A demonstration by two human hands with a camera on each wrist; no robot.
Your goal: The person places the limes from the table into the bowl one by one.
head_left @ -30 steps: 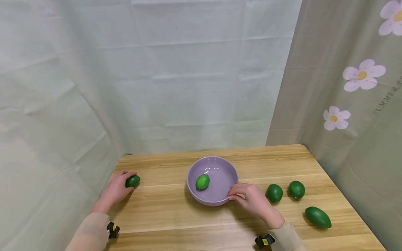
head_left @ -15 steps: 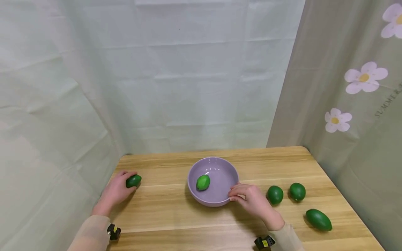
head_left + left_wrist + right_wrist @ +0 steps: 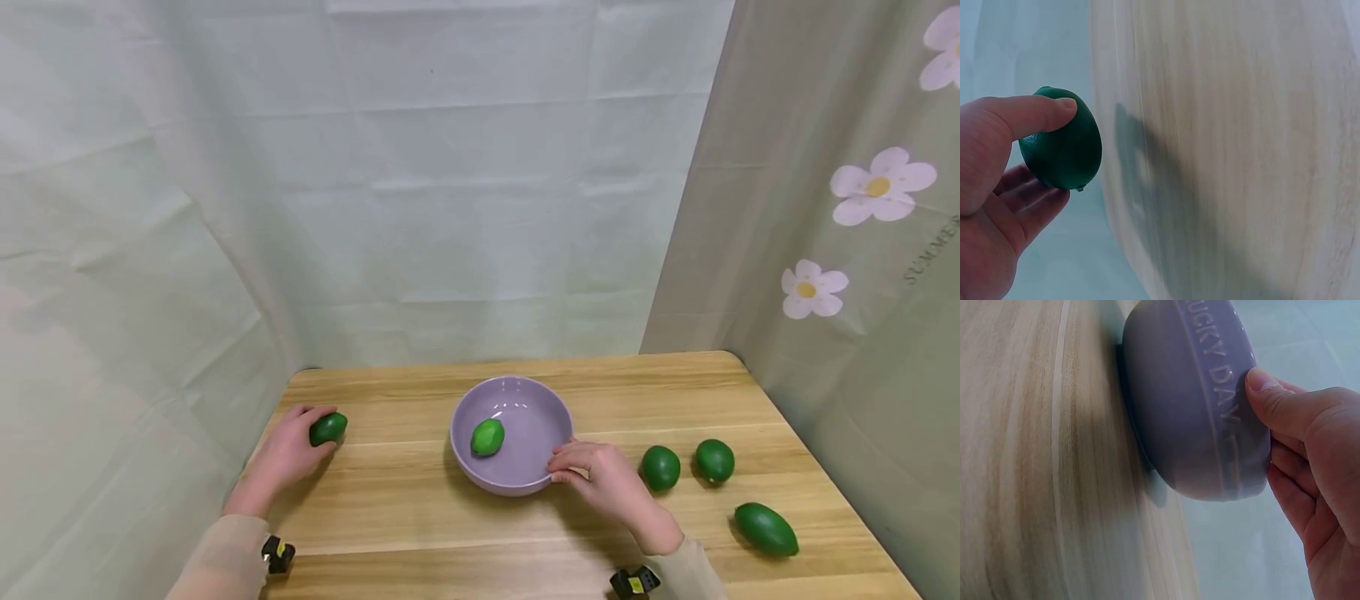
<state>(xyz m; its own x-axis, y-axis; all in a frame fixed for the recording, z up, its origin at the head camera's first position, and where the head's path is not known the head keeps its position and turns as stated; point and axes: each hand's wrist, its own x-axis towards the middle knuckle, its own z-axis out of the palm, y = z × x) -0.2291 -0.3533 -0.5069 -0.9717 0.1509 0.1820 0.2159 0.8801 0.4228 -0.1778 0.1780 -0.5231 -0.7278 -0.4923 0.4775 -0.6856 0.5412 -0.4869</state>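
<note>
In the head view my left hand (image 3: 288, 450) is at the table's left side, pinching a dark green lime (image 3: 328, 428) between thumb and fingers. The left wrist view shows the thumb across the top of the lime (image 3: 1063, 144) and the fingers beneath, with their shadow falling apart on the wood. My right hand (image 3: 603, 479) holds the near right rim of a lilac bowl (image 3: 525, 425), which stands mid-table. Its thumb presses the outer wall by raised "LUCKY DAY" lettering on the bowl (image 3: 1179, 406). A brighter green lime (image 3: 488, 437) lies inside the bowl.
On the right of the wooden table (image 3: 420, 533) lie two round dark green fruits (image 3: 661, 468) and a longer green fruit (image 3: 766, 529). Pale curtains (image 3: 480, 208) hang close behind the table and along both sides.
My left hand has moved slightly right with the lime. My right hand keeps its hold on the bowl's rim, and the other fruits lie as before.
</note>
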